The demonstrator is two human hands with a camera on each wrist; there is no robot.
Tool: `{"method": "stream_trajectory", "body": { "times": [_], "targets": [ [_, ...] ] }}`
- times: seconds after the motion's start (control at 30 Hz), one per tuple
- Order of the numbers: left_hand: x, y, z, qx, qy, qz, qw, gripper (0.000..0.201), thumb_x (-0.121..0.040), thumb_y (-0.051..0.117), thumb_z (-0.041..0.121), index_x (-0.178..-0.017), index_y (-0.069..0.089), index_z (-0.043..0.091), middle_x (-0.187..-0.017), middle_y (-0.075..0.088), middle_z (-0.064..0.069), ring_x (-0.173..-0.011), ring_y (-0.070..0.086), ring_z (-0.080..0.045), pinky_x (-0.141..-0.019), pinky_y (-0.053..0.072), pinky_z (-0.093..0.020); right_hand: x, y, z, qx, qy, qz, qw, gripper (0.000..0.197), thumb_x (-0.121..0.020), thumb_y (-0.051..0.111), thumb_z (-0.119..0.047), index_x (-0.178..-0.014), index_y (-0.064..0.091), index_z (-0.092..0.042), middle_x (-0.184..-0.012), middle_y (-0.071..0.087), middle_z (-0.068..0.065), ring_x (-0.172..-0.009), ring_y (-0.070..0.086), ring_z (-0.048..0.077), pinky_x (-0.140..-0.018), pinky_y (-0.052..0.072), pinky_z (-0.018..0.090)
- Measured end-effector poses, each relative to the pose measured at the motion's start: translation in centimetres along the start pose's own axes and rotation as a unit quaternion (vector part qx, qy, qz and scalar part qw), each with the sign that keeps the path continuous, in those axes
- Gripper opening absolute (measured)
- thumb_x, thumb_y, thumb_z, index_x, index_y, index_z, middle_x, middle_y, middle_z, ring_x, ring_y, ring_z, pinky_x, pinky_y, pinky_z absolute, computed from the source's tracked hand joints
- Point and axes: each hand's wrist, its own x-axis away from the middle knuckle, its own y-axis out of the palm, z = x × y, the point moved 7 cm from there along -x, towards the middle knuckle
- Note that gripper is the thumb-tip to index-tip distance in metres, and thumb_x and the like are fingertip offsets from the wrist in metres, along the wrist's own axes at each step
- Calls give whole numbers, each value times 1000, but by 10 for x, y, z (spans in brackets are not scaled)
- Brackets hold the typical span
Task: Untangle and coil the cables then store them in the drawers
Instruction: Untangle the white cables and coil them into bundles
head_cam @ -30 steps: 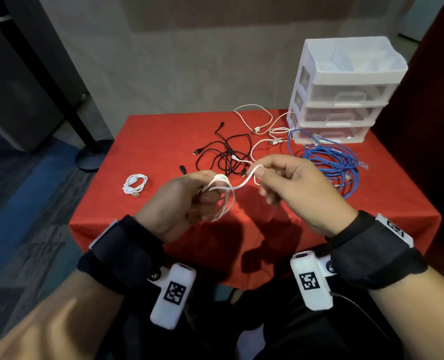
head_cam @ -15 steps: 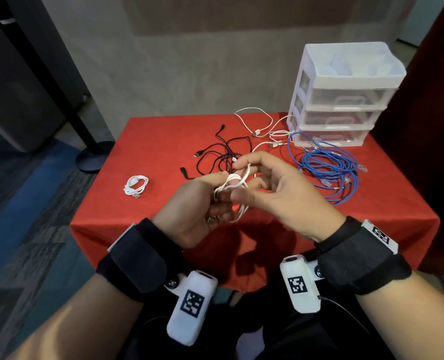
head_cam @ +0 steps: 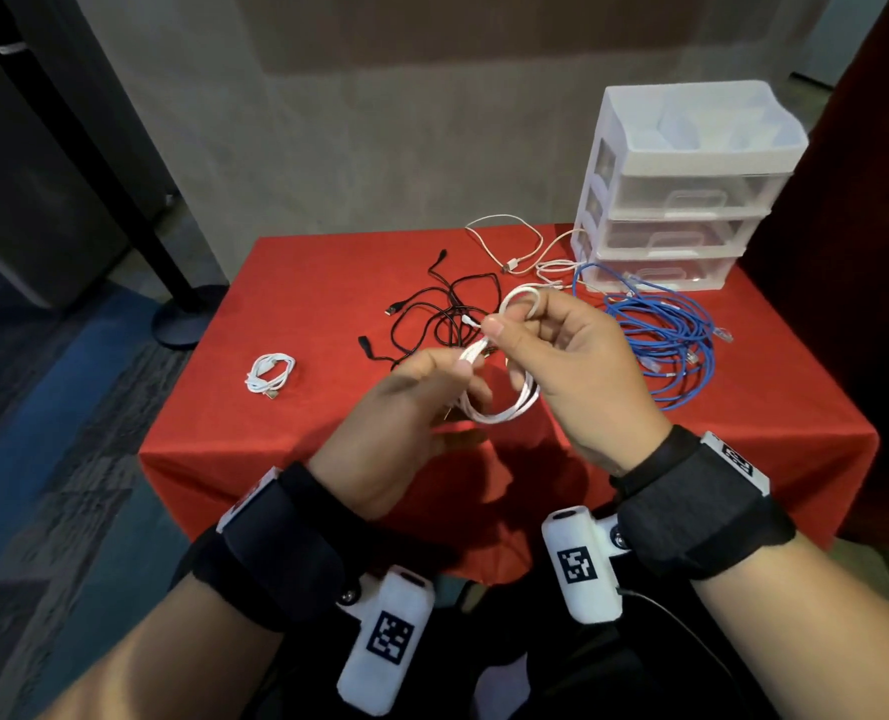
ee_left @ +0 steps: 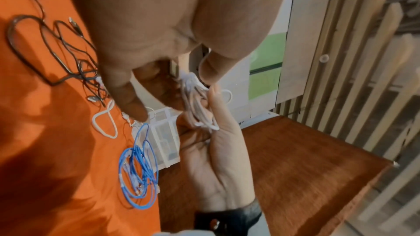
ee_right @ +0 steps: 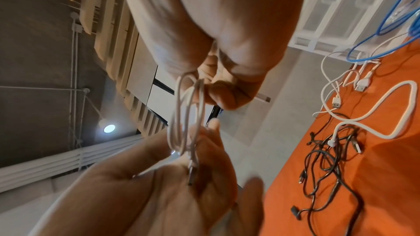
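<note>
Both hands hold a white cable in the air above the red table. My left hand pinches the looped bundle between thumb and fingers. My right hand pinches the free end, with a small loop arching over its fingers. In the right wrist view the coil hangs between the two hands. A tangle of black cables lies behind the hands, a blue cable pile to their right, and loose white cables near the three-drawer white unit, whose drawers are shut.
A small coiled white cable lies on the left part of the table. The drawer unit stands at the far right corner, with an open tray on top. A black pole with a round base stands on the floor left of the table.
The right hand has lifted the free end up and back, forming a loop over its fingers. The left hand has kept its hold on the coil and shifted slightly right.
</note>
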Motion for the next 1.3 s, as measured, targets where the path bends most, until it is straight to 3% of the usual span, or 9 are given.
{"method": "stream_trajectory", "body": {
  "times": [0.2, 0.3, 0.57, 0.67, 0.8, 0.9, 1.03, 1.13, 1.3],
  "targets": [
    [0, -9, -3, -168, 65, 57, 982, 28, -106, 46, 29, -99, 71, 17, -83, 59, 2, -81, 55, -14, -88, 52, -47, 4, -1, 4, 3, -17, 11, 1000, 15, -94, 71, -9, -88, 58, -4, -69, 46, 12, -58, 46, 22, -60, 41, 30],
    [-2, -13, 4, -294, 139, 87, 942, 31, -99, 38, 41, -86, 60, 22, -74, 55, -4, -71, 53, -31, -79, 53, -56, 6, 0, 5, 31, -15, -17, 999, 22, -94, 73, -15, -85, 58, -2, -74, 43, 13, -67, 41, 27, -67, 36, 38],
    [0, -9, 7, -510, 207, -2, 835, 27, -107, 37, 21, -83, 46, 13, -71, 51, 1, -68, 48, -19, -67, 39, -42, 0, 2, -32, 197, -119, -100, 968, 10, -87, 81, -15, -87, 71, -12, -85, 64, 16, -75, 57, 33, -70, 46, 36],
    [10, 7, 11, -498, 241, -52, 831, 27, -107, 36, 28, -88, 48, 14, -76, 52, 4, -72, 50, -17, -70, 42, -38, -6, 2, -30, 125, -95, -92, 983, 10, -90, 77, -10, -87, 68, -9, -77, 55, 17, -70, 47, 33, -67, 43, 44],
    [20, 10, 29, -439, 306, -17, 845, 27, -107, 34, 27, -91, 51, 15, -79, 50, 10, -76, 51, -11, -73, 44, -33, -12, -5, 3, 51, 16, -51, 997, 12, -90, 78, -15, -88, 66, -11, -72, 40, 5, -66, 36, 16, -61, 32, 25],
    [21, 3, 28, -409, 299, 21, 862, 27, -108, 35, 27, -92, 54, 14, -79, 55, 7, -75, 54, -15, -73, 46, -40, -7, -3, 21, 57, 66, -84, 993, 21, -89, 80, -28, -103, 71, -15, -74, 40, 12, -67, 29, 25, -58, 25, 30],
    [16, -5, 22, -397, 280, 58, 872, 29, -107, 35, 30, -91, 55, 16, -77, 57, 3, -73, 55, -18, -74, 45, -45, -1, 1, 5, 139, 15, -93, 986, 19, -100, 66, -31, -115, 75, -25, -75, 52, 21, -68, 47, 17, -67, 39, 28],
    [10, -10, 25, -389, 265, 79, 879, 29, -106, 34, 33, -86, 52, 24, -71, 53, 5, -69, 52, -16, -72, 45, -45, 7, 7, -3, 225, -4, -137, 965, 30, -105, 50, -44, -116, 75, -31, -90, 70, -11, -81, 61, 4, -78, 46, 22],
    [9, -10, 26, -400, 266, 91, 872, 27, -104, 35, 27, -85, 53, 21, -67, 54, 13, -65, 52, -2, -66, 42, -26, 12, 14, -4, 317, -40, -183, 930, 18, -92, 75, -23, -109, 75, -29, -98, 60, -1, -86, 55, 7, -75, 40, 16]
  ]
}}
